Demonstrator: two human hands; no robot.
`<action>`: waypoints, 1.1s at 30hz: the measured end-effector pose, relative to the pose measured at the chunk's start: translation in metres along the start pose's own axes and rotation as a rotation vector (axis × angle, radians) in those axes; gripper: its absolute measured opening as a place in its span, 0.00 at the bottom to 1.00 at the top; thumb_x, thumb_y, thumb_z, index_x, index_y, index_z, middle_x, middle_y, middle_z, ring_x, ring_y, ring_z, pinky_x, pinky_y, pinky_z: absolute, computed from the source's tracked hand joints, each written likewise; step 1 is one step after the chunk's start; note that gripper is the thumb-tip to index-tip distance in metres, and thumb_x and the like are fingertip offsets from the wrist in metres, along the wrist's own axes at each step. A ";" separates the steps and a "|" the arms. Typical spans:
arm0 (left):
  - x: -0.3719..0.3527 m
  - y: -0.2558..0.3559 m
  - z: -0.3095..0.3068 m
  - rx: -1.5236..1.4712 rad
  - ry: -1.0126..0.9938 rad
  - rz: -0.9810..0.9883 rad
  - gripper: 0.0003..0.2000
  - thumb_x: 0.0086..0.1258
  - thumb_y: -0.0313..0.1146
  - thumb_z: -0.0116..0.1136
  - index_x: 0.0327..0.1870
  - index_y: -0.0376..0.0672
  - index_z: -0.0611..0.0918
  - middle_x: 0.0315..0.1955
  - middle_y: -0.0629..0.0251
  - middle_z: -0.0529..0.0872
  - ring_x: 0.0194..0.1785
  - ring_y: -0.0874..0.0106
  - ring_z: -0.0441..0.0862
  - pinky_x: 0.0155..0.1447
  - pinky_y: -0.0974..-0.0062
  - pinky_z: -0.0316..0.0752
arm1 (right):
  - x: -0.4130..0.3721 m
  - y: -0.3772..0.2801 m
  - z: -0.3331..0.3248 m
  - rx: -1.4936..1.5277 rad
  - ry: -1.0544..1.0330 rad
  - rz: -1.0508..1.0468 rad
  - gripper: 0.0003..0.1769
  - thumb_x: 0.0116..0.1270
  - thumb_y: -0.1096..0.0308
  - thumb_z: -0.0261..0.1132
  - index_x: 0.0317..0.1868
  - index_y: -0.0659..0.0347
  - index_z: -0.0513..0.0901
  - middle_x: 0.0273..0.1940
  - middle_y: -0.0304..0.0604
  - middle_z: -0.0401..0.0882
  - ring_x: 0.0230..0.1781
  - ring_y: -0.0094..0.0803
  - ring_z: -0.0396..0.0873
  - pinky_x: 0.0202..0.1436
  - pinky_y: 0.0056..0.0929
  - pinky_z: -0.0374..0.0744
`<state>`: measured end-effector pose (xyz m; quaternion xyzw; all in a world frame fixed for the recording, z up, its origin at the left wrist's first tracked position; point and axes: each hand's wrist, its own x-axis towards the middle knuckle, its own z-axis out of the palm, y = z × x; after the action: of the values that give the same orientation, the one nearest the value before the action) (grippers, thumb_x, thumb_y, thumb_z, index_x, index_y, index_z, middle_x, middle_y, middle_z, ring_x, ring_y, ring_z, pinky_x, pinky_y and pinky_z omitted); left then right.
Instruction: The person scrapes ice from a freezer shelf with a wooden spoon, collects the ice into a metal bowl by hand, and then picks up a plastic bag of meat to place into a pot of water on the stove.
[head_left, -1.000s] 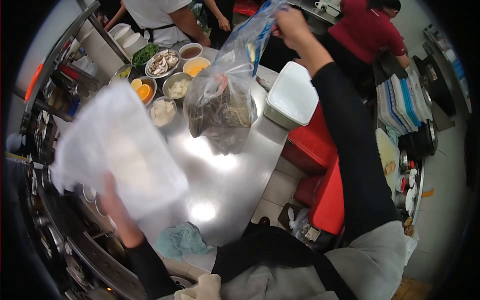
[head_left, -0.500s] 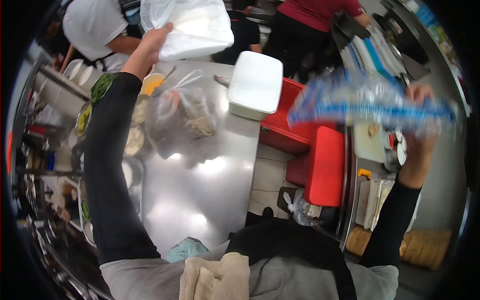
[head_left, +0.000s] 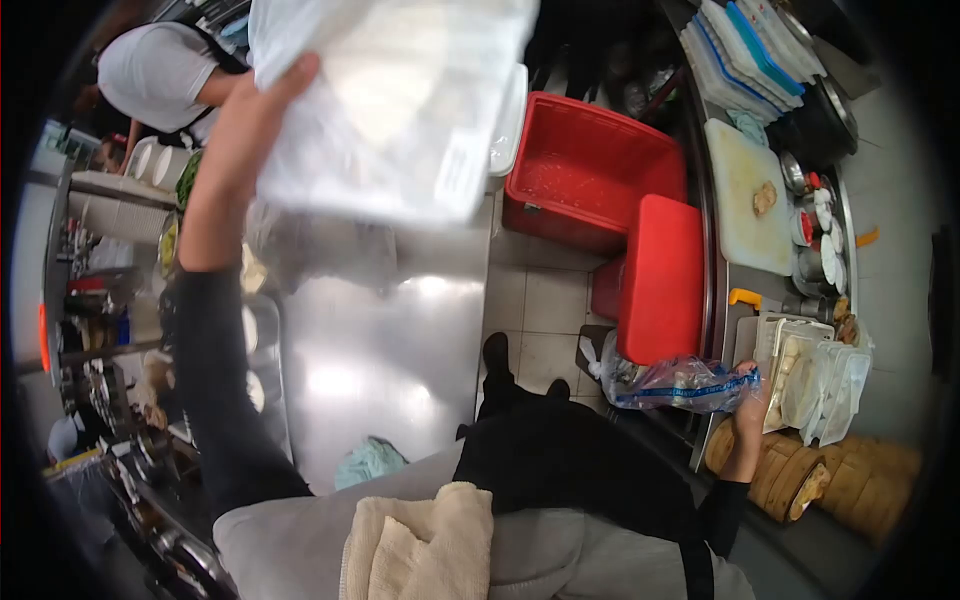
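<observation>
My left hand (head_left: 245, 140) is raised over the steel table, its fingers closed on the edge of a large white plastic package (head_left: 400, 110). The package looks flat and cloudy, with a small label near its lower right corner; what is inside cannot be made out. Low on the right, my right hand (head_left: 750, 405) grips a clear plastic bag (head_left: 680, 385) with a blue printed stripe. That bag hangs crumpled between the red lid and the bamboo steamers. Behind the white package, a white lidded tub (head_left: 510, 120) is partly hidden.
An open red cooler box (head_left: 600, 190) stands on the floor, its red lid (head_left: 660, 280) beside it. The right counter carries a cutting board (head_left: 745, 200), plastic trays (head_left: 830, 385) and bamboo steamers (head_left: 770, 475). A teal cloth (head_left: 370, 462) lies on the steel table (head_left: 380, 350). A co-worker (head_left: 160, 75) stands far left.
The white package has come closer to me and to the right. My right hand has dropped from above the counter to beside my body, carrying the clear bag. The co-worker in dark red is out of view.
</observation>
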<state>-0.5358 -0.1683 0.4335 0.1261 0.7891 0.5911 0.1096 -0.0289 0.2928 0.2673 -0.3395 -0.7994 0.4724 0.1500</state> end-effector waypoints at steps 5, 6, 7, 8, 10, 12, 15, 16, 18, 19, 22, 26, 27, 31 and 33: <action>-0.122 -0.075 0.065 0.457 0.062 -0.472 0.20 0.71 0.39 0.64 0.58 0.37 0.82 0.49 0.60 0.88 0.49 0.70 0.85 0.56 0.70 0.77 | -0.011 0.044 -0.005 0.230 -0.036 0.090 0.09 0.71 0.66 0.55 0.35 0.61 0.77 0.30 0.35 0.74 0.33 0.23 0.72 0.38 0.21 0.70; -0.147 -0.101 0.091 0.098 0.051 -0.338 0.18 0.72 0.36 0.63 0.58 0.36 0.81 0.50 0.61 0.88 0.51 0.72 0.83 0.56 0.71 0.77 | -0.012 0.055 -0.006 0.232 -0.030 0.045 0.10 0.70 0.64 0.57 0.34 0.61 0.76 0.31 0.36 0.74 0.33 0.23 0.72 0.38 0.22 0.70; -0.160 -0.132 0.106 -0.065 0.037 -0.470 0.18 0.73 0.34 0.61 0.59 0.35 0.80 0.50 0.61 0.87 0.50 0.72 0.82 0.56 0.72 0.77 | -0.012 0.058 -0.007 0.247 -0.025 0.039 0.10 0.70 0.64 0.57 0.34 0.61 0.76 0.31 0.36 0.74 0.33 0.23 0.72 0.38 0.22 0.70; -0.171 -0.173 0.117 -0.173 0.066 -0.478 0.18 0.74 0.35 0.61 0.60 0.34 0.79 0.50 0.61 0.86 0.50 0.72 0.82 0.55 0.72 0.77 | -0.013 0.059 -0.011 0.187 -0.041 -0.005 0.10 0.69 0.64 0.57 0.34 0.62 0.76 0.31 0.36 0.74 0.33 0.24 0.72 0.38 0.22 0.70; -0.183 -0.243 0.137 -0.280 0.080 -0.474 0.19 0.74 0.35 0.60 0.60 0.33 0.79 0.49 0.61 0.86 0.51 0.72 0.82 0.55 0.72 0.76 | -0.018 0.058 -0.021 0.130 -0.039 -0.051 0.10 0.69 0.64 0.58 0.34 0.62 0.75 0.31 0.36 0.74 0.33 0.24 0.72 0.39 0.22 0.70; -0.188 -0.275 0.148 -0.320 0.210 -0.402 0.19 0.76 0.38 0.59 0.58 0.31 0.78 0.46 0.61 0.85 0.47 0.72 0.82 0.50 0.73 0.78 | -0.020 0.049 -0.024 0.080 -0.068 -0.079 0.10 0.68 0.63 0.59 0.34 0.62 0.76 0.31 0.37 0.74 0.34 0.24 0.72 0.39 0.23 0.70; -0.191 -0.278 0.158 -0.411 0.311 -0.455 0.19 0.76 0.38 0.58 0.58 0.31 0.78 0.45 0.61 0.85 0.46 0.72 0.82 0.50 0.73 0.77 | -0.024 0.057 -0.034 -0.059 -0.024 -0.154 0.10 0.66 0.64 0.59 0.32 0.62 0.75 0.31 0.37 0.74 0.34 0.23 0.72 0.39 0.23 0.70; -0.190 -0.278 0.158 -0.411 0.311 -0.455 0.19 0.76 0.38 0.58 0.58 0.31 0.78 0.45 0.61 0.85 0.46 0.72 0.82 0.50 0.73 0.77 | -0.027 0.061 -0.038 -0.059 -0.024 -0.155 0.10 0.66 0.64 0.59 0.32 0.62 0.75 0.31 0.37 0.74 0.34 0.23 0.72 0.39 0.23 0.70; -0.185 -0.276 0.156 -0.398 0.352 -0.407 0.18 0.76 0.36 0.57 0.58 0.31 0.78 0.45 0.61 0.84 0.46 0.72 0.81 0.49 0.74 0.77 | -0.036 0.068 -0.045 -0.085 -0.032 -0.106 0.16 0.68 0.56 0.62 0.32 0.60 0.71 0.30 0.34 0.69 0.32 0.22 0.67 0.37 0.21 0.66; -0.187 -0.274 0.152 -0.404 0.358 -0.405 0.18 0.76 0.36 0.57 0.58 0.31 0.78 0.45 0.61 0.84 0.46 0.72 0.81 0.49 0.74 0.77 | -0.040 0.069 -0.049 -0.087 -0.035 -0.114 0.16 0.68 0.56 0.62 0.32 0.60 0.71 0.30 0.34 0.69 0.32 0.22 0.67 0.37 0.21 0.66; -0.197 -0.251 0.138 -0.381 0.281 -0.425 0.18 0.75 0.35 0.58 0.60 0.32 0.78 0.48 0.61 0.85 0.47 0.72 0.82 0.50 0.74 0.78 | -0.040 0.080 -0.063 0.049 -0.119 -0.118 0.16 0.70 0.55 0.62 0.33 0.59 0.72 0.31 0.34 0.69 0.33 0.22 0.68 0.38 0.21 0.67; -0.178 -0.188 0.144 -0.487 0.279 -0.347 0.20 0.75 0.36 0.58 0.61 0.32 0.77 0.50 0.61 0.84 0.49 0.70 0.83 0.52 0.72 0.79 | -0.035 0.065 -0.048 0.251 0.015 0.039 0.16 0.72 0.58 0.60 0.31 0.60 0.75 0.29 0.35 0.73 0.31 0.23 0.71 0.35 0.21 0.70; -0.162 -0.178 0.150 -0.535 0.306 -0.320 0.20 0.75 0.37 0.58 0.62 0.33 0.76 0.51 0.60 0.84 0.50 0.70 0.83 0.53 0.71 0.79 | -0.031 0.075 -0.049 0.247 0.010 0.036 0.16 0.72 0.58 0.60 0.31 0.60 0.75 0.29 0.35 0.73 0.31 0.23 0.71 0.35 0.21 0.70; -0.099 -0.144 0.163 -0.720 0.423 -0.171 0.22 0.77 0.37 0.56 0.65 0.31 0.73 0.54 0.57 0.83 0.52 0.66 0.83 0.55 0.70 0.79 | -0.013 0.073 -0.037 0.174 -0.065 -0.031 0.14 0.71 0.59 0.62 0.31 0.60 0.76 0.29 0.35 0.73 0.30 0.21 0.71 0.33 0.20 0.69; -0.079 -0.131 0.163 -0.767 0.479 -0.115 0.22 0.78 0.37 0.55 0.65 0.30 0.72 0.55 0.56 0.82 0.52 0.65 0.83 0.55 0.69 0.79 | -0.014 0.054 -0.033 0.179 -0.079 0.009 0.15 0.70 0.59 0.62 0.31 0.61 0.76 0.29 0.35 0.73 0.29 0.21 0.71 0.33 0.20 0.68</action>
<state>-0.4174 -0.0821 0.2638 -0.1078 0.5219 0.8461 -0.0045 0.0211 0.3221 0.2391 -0.3094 -0.7578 0.5556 0.1461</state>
